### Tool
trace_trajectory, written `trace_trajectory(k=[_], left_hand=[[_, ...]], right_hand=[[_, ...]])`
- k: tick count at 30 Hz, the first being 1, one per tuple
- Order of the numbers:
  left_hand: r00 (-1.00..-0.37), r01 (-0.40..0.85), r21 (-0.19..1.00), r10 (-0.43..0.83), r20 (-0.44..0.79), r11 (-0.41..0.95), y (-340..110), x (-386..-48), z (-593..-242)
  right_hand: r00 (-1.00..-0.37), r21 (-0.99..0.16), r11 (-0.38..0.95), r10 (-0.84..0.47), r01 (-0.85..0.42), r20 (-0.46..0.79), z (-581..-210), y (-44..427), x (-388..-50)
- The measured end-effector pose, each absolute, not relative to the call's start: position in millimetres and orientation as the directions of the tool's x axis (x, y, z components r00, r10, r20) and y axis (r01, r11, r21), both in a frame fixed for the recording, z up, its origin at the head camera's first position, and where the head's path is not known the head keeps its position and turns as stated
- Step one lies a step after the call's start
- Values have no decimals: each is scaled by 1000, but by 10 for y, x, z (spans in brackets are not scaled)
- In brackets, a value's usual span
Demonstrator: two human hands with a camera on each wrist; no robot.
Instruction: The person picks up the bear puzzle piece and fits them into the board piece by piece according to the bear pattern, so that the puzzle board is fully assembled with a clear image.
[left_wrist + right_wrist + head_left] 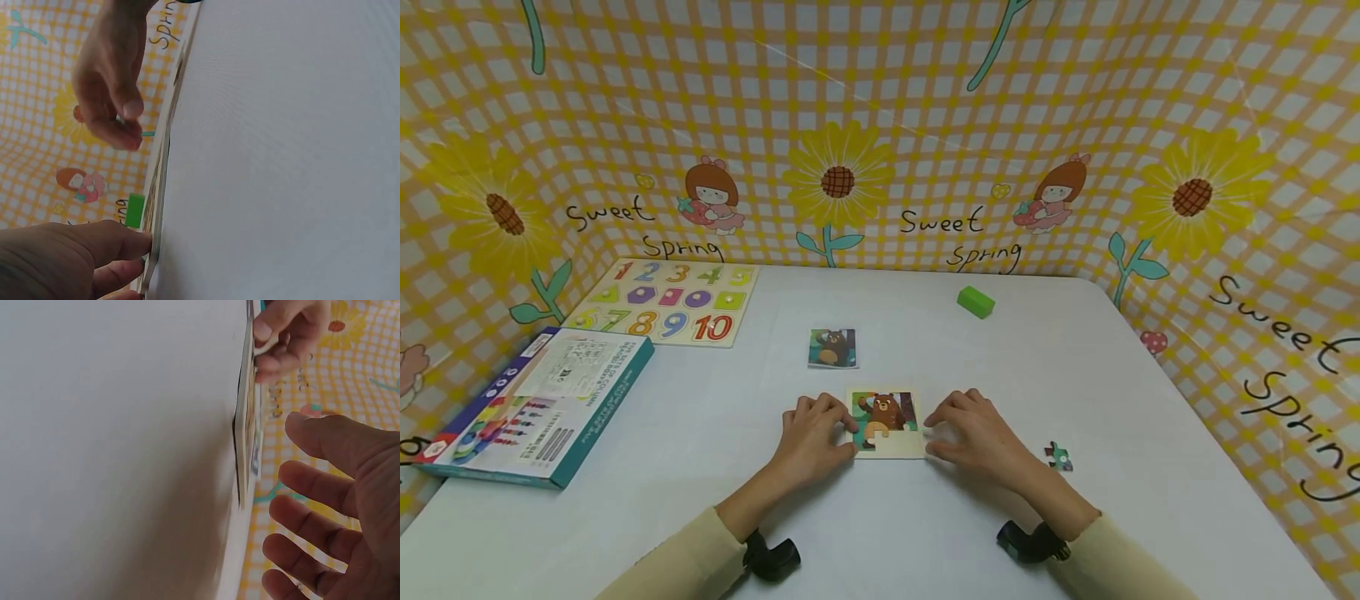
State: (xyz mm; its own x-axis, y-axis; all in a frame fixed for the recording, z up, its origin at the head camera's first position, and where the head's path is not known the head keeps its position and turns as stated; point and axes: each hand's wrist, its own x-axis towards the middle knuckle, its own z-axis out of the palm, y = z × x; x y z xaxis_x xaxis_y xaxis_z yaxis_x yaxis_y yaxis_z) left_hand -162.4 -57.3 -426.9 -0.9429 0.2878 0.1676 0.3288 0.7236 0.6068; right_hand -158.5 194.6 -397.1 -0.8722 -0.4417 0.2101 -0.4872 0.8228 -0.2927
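A small bear jigsaw puzzle in a pale wooden tray lies on the table between both hands, its lower right part bare wood. At the tray's left edge, my left hand grips the border with thumb and fingers; the left wrist view has its thumb against the tray's side. My right hand is beside the right edge. Seen from the right wrist, its fingers are spread, apart from the tray, and hold nothing. A loose green and brown jigsaw piece lies right of the right forearm.
Behind the tray lies a square bear picture. A green block sits at the back right. On the left are a number board and a flat toy box. Checked cloth rises behind the white table.
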Motion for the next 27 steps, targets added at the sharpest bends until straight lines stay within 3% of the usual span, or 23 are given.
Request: trace_trajectory(k=[12,27], left_hand=[[-944,327,606,286,166,726,-576,-1621,-4263],[-946,319,604,282,160,730,-575,-1628,-4264]], right_hand=[[-905,-295,858,-373,-421,206,-3983,2584,-1410],[-928,-281,887,-328,-367,178,-4004,2938,-1276]])
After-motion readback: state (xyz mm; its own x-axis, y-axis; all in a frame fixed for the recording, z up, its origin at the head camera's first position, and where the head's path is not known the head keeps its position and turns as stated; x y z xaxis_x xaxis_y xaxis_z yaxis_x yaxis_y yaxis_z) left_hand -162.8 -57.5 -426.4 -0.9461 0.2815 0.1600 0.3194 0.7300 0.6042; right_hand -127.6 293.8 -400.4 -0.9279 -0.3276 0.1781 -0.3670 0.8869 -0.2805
